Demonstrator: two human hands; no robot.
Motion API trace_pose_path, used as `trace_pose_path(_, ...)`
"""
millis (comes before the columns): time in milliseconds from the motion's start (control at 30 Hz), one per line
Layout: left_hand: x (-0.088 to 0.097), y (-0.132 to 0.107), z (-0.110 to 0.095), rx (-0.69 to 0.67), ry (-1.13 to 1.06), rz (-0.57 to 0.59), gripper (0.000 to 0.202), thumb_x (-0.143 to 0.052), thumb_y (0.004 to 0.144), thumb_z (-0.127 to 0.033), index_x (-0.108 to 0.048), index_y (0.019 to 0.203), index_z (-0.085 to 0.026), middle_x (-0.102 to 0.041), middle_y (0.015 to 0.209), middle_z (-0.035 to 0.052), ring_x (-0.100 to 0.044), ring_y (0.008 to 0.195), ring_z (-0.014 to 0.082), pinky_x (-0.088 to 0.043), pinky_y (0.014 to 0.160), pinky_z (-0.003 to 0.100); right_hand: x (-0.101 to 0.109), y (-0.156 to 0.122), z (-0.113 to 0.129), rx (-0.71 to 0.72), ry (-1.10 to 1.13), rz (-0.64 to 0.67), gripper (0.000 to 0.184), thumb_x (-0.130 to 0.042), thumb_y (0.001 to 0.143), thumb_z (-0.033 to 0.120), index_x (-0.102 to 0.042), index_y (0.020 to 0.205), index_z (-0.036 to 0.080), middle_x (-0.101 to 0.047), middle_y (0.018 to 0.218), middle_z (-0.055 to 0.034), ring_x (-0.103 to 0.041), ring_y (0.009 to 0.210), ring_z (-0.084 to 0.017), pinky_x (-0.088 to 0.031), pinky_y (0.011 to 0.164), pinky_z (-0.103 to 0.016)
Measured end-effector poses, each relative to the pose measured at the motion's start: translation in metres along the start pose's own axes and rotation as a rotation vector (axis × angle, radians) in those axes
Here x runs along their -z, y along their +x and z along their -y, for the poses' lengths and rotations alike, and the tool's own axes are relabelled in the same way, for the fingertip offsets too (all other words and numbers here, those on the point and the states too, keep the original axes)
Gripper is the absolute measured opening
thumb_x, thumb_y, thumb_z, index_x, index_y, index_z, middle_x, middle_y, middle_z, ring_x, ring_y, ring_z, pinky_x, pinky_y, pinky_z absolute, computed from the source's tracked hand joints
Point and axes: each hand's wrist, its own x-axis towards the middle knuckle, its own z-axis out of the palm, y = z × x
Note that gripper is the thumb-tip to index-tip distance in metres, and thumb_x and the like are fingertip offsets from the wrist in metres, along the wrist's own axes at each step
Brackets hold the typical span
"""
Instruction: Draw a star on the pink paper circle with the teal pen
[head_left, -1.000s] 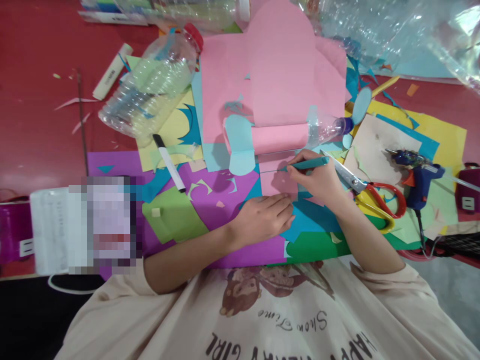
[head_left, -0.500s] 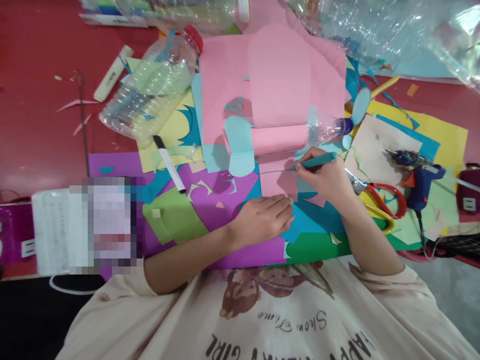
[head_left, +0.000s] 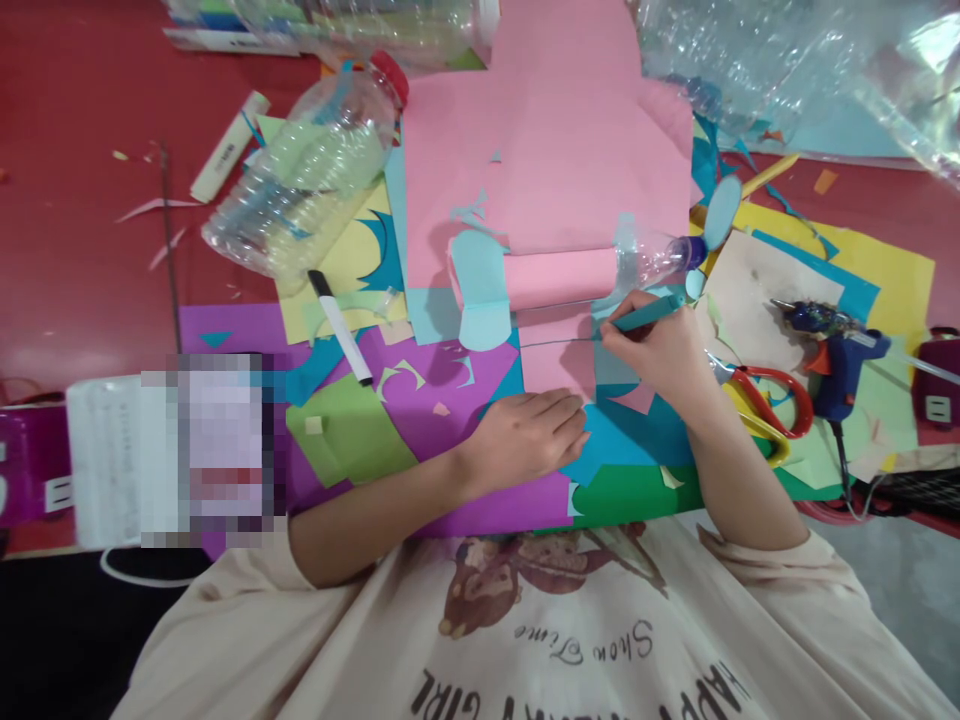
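My right hand grips a teal pen with its tip on a small pink paper piece, at the right end of a drawn line. My left hand lies flat with fingers together, pressing the lower edge of that pink piece. Just above it lies a plastic bottle wrapped in pink paper with a light blue paper shape on its left end. A large pink sheet lies behind it.
Red-handled scissors and a blue glue gun lie to the right. A black marker, a clear bottle with a red cap and a glue stick lie to the left. Coloured paper sheets and scraps cover the red table.
My right hand has slid the pen to the right along the pink piece, drawing a line. My left hand has stayed in place.
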Motion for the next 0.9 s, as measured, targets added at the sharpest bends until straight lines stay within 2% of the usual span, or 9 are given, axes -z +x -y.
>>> trace_pose_path(167, 0.000, -0.001, -0.001, -0.005, -0.004, 0.012, 0.023, -0.049, 0.097, -0.025, -0.068, 0.089, -0.014, -0.076, 0.095, 0.0038, -0.071, 0.091, 0.0153, -0.057, 0.074, 0.026, 0.001, 0.000, 0.002, 0.011, 0.033, -0.027, 0.019, -0.061, 0.069, 0.015, -0.047, 0.057, 0.022, -0.041, 0.046, 0.0061, -0.037, 0.045, -0.009, -0.030, 0.047, -0.027)
trace_pose_path(333, -0.005, -0.005, 0.005, -0.011, -0.057, 0.055, 0.017, -0.049, 0.096, -0.017, -0.065, 0.099, -0.013, -0.074, 0.099, 0.0059, -0.070, 0.093, 0.0162, -0.058, 0.080, 0.027, 0.016, -0.004, 0.005, 0.026, 0.253, -0.072, 0.016, -0.063, 0.078, 0.019, -0.054, 0.064, 0.021, -0.053, 0.056, 0.0021, -0.048, 0.050, -0.011, -0.037, 0.046, -0.027)
trace_pose_path(467, -0.007, -0.006, 0.019, 0.145, -0.252, 0.208, 0.037, -0.037, 0.094, -0.003, -0.056, 0.121, -0.019, -0.068, 0.119, 0.0062, -0.067, 0.106, 0.0150, -0.057, 0.080, 0.024, 0.026, -0.019, 0.007, 0.033, 0.340, -0.007, 0.007, -0.063, 0.086, 0.026, -0.066, 0.086, 0.021, -0.066, 0.076, -0.0010, -0.063, 0.063, -0.012, -0.049, 0.053, -0.024)
trace_pose_path(567, -0.007, -0.004, 0.029, 0.281, -0.392, 0.278, 0.035, -0.036, 0.094, -0.006, -0.056, 0.120, -0.020, -0.066, 0.120, 0.0064, -0.065, 0.111, 0.0165, -0.057, 0.081, 0.025, 0.021, -0.036, 0.000, 0.040, 0.355, 0.098, 0.015, -0.066, 0.087, 0.030, -0.068, 0.101, 0.022, -0.070, 0.092, -0.0025, -0.069, 0.074, -0.013, -0.057, 0.064, -0.025)
trace_pose_path(633, -0.008, -0.002, 0.033, 0.335, -0.455, 0.287, 0.028, -0.038, 0.095, -0.010, -0.058, 0.112, -0.019, -0.066, 0.114, 0.0064, -0.065, 0.108, 0.0172, -0.055, 0.083, 0.027, 0.014, -0.047, -0.010, 0.007, 0.403, 0.192, 0.024, -0.067, 0.087, 0.033, -0.066, 0.109, 0.023, -0.069, 0.099, -0.0035, -0.071, 0.078, -0.016, -0.061, 0.066, -0.027)
trace_pose_path(700, -0.008, 0.000, 0.034, 0.374, -0.512, 0.274, 0.024, -0.039, 0.094, -0.012, -0.058, 0.105, -0.019, -0.067, 0.110, 0.0060, -0.066, 0.100, 0.0161, -0.054, 0.081, 0.027, 0.006, -0.055, -0.022, -0.034, 0.494, 0.181, 0.025, -0.062, 0.091, 0.038, -0.064, 0.112, 0.025, -0.069, 0.102, -0.0043, -0.073, 0.080, -0.017, -0.063, 0.067, -0.029)
trace_pose_path(767, -0.007, 0.001, 0.036, 0.398, -0.531, 0.245, 0.021, -0.040, 0.093, -0.012, -0.058, 0.102, -0.019, -0.067, 0.108, 0.0056, -0.065, 0.097, 0.0153, -0.053, 0.080, 0.026, 0.001, -0.060, -0.030, -0.014, 0.516, 0.185, 0.027, -0.058, 0.093, 0.041, -0.061, 0.116, 0.027, -0.068, 0.108, -0.0055, -0.074, 0.085, -0.019, -0.063, 0.069, -0.031)
trace_pose_path(900, 0.002, 0.004, 0.043, 0.485, -0.386, 0.215, 0.020, -0.047, 0.091, -0.017, -0.058, 0.107, -0.019, -0.067, 0.116, 0.0066, -0.062, 0.110, 0.0190, -0.051, 0.090, 0.030, 0.003, -0.063, -0.034, 0.151, 0.282, 0.206, 0.032, -0.056, 0.093, 0.043, -0.059, 0.121, 0.027, -0.071, 0.109, -0.0072, -0.074, 0.091, -0.023, -0.062, 0.072, -0.033)
